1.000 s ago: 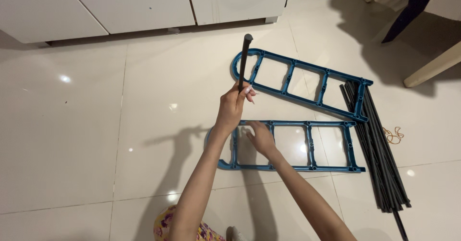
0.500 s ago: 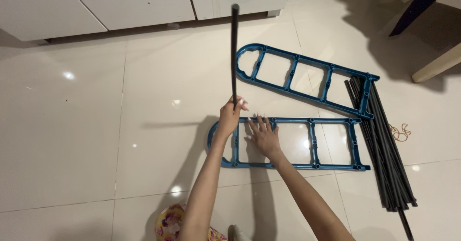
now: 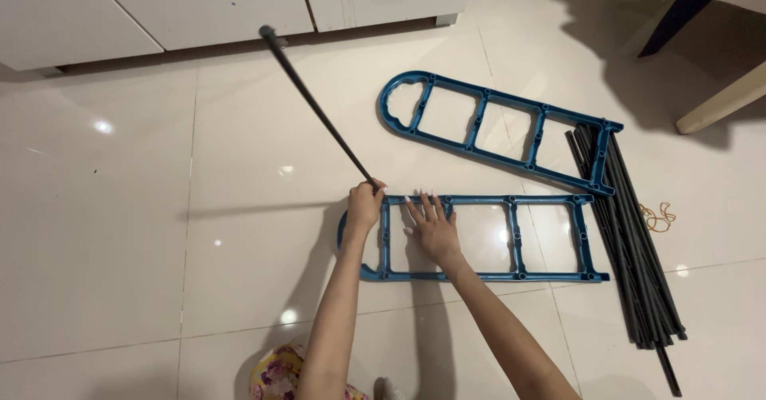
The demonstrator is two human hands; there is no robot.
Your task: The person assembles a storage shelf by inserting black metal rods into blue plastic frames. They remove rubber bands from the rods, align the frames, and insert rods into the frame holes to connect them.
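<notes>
My left hand (image 3: pixel 364 206) is closed tight round the lower end of a thin black rod (image 3: pixel 315 107), smooth, round and matte; its long axis runs from my fist up and to the left, free end toward the white cabinets (image 3: pixel 199 5); the gripped end sits right at the near blue frame (image 3: pixel 479 239); my right hand (image 3: pixel 432 226) lies flat and open, fingers spread, pressing on that frame's top rail and holding nothing; the frame is glossy blue plastic, ladder-shaped with cross rungs, one rounded end at left, flat on shiny cream floor tiles (image 3: pixel 120 232), long axis left to right; a second blue frame (image 3: pixel 495 129) lies beyond it, angled; a bundle of black rods (image 3: pixel 630 248) lies at right, just beside both frames' square ends; orange rubber bands (image 3: pixel 659 218) near the bundle.
</notes>
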